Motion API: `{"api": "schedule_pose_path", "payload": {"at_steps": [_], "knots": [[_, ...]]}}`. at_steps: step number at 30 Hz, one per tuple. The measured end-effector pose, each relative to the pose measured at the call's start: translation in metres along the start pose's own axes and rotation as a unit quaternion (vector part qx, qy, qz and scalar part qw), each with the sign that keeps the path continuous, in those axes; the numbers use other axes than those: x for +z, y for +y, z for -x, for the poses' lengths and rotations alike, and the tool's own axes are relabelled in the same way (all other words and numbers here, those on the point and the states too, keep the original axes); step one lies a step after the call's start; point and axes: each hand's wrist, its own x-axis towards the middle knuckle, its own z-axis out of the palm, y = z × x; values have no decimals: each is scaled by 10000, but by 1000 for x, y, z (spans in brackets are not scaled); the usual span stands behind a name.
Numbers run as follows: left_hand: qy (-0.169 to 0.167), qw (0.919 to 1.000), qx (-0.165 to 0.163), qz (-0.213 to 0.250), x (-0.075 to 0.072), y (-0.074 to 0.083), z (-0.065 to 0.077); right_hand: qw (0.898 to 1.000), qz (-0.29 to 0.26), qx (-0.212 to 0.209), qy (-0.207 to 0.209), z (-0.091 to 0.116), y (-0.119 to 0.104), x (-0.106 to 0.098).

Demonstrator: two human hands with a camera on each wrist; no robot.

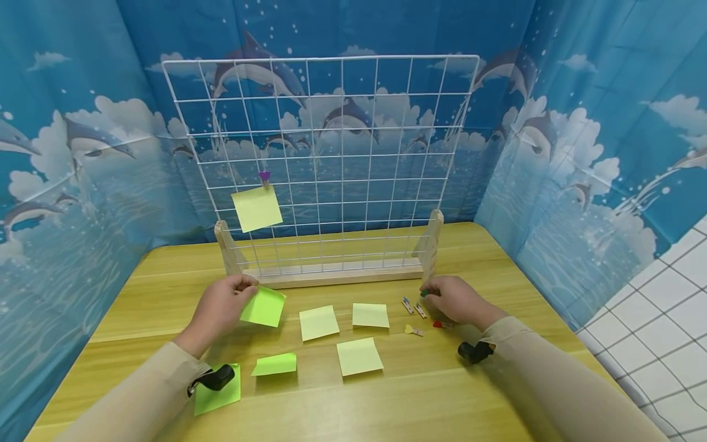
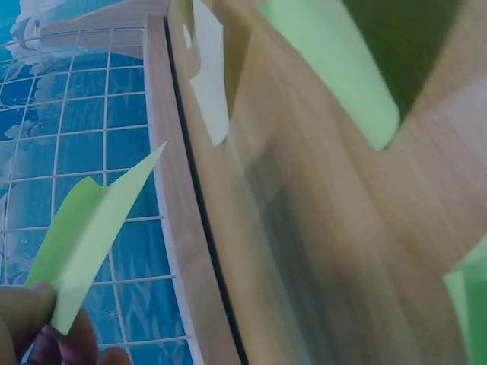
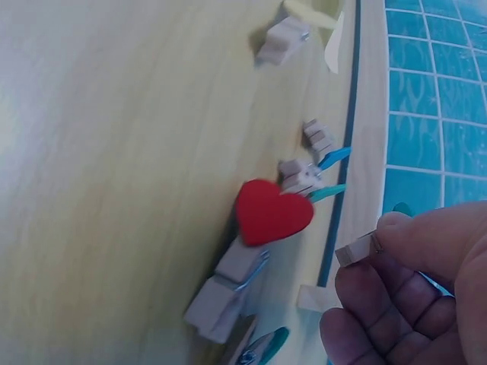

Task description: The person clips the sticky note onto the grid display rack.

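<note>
My left hand (image 1: 221, 310) pinches a bright green sticky note (image 1: 266, 308) by its edge, just in front of the rack's base. In the left wrist view that note (image 2: 95, 228) is bent along its length, off the table. At the right, my right hand (image 1: 455, 299) pinches a small wooden clothespin (image 3: 358, 249) between thumb and fingers; a bit of green shows at it. Beside this hand lie a red heart clothespin (image 1: 440, 324), a yellow heart one (image 1: 412, 331) and a blue-topped one (image 1: 407, 305). A purple-topped clothespin (image 1: 265, 177) holds a pale yellow note (image 1: 258, 210) on the wire grid.
A white wire grid rack on a wooden base (image 1: 337, 273) spans the table's back. Pale yellow notes (image 1: 359, 356) lie mid-table, and green notes (image 1: 275, 364) lie near the left forearm. Dolphin-print curtains (image 1: 558, 135) surround the table (image 1: 431, 393).
</note>
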Motion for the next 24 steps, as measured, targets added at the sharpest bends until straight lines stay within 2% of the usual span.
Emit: {"api": "schedule_pose_path", "payload": {"at_steps": [12, 24], "knots": [[55, 9997, 134, 200, -11, 24, -4, 9992, -283, -148, 244, 2, -13, -7], [475, 9968, 483, 426, -21, 47, -15, 9982, -522, -51, 288, 4, -28, -14]]}}
